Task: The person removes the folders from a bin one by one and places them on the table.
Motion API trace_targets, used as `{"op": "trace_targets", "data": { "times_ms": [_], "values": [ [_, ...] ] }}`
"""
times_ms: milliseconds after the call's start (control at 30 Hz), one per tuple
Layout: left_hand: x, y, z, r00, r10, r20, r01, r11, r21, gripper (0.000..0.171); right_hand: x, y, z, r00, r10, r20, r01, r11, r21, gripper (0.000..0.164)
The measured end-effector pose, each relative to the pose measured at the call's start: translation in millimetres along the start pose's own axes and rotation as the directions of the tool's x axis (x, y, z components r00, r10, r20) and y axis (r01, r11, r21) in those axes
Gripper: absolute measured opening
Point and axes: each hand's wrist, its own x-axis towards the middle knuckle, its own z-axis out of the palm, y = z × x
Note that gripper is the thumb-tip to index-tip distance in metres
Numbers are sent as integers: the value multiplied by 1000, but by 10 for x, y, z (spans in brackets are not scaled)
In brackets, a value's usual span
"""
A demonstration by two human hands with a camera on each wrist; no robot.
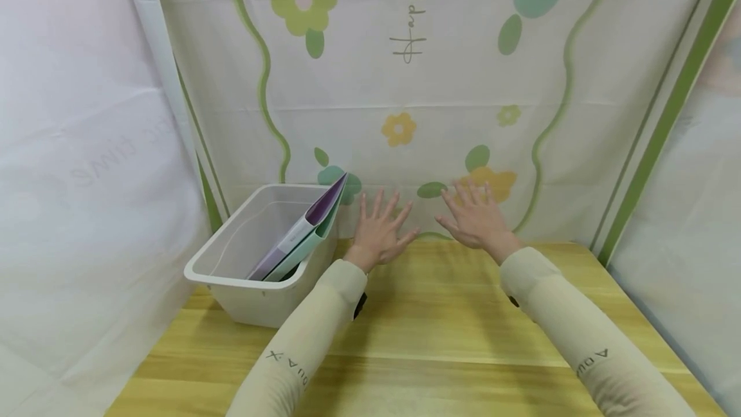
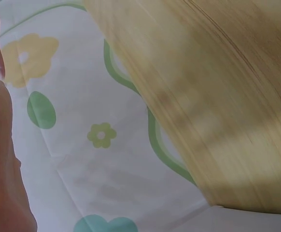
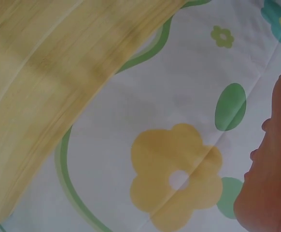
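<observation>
Both hands are held out over the far part of the wooden table, fingers spread and straight, holding nothing. In the head view the left hand (image 1: pixel 379 231) is beside the right wall of a white plastic bin (image 1: pixel 199 269). The right hand (image 1: pixel 479 217) is to its right, in front of the printed curtain. Two folders lean in the bin: a purple folder (image 1: pixel 295 235) and a mint green folder (image 1: pixel 303 248), their upper ends sticking out over the rim. Each wrist view shows only part of its own hand, the left hand (image 2: pixel 5 164) and the right hand (image 3: pixel 271 164), at the frame's edge.
The wooden table (image 1: pixel 440 327) has light striped grain and ends at the back against a white curtain (image 1: pixel 347 82) with flowers and green wavy lines. White fabric walls (image 1: pixel 87 147) stand at both sides. The bin occupies the table's back left.
</observation>
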Motion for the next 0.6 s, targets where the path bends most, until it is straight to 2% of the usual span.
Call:
{"op": "trace_targets", "data": {
  "times_ms": [400,600],
  "values": [
    [-40,-6,-27,1000,1,-8,-2,997,-71,72,-30,-35,1,1000,-12,4,12,1000,-20,75],
    [-71,-26,-27,999,6,-35,-9,995,-99,71,-30,-58,-19,1000,-20,-9,20,1000,-6,75]
  ]
}}
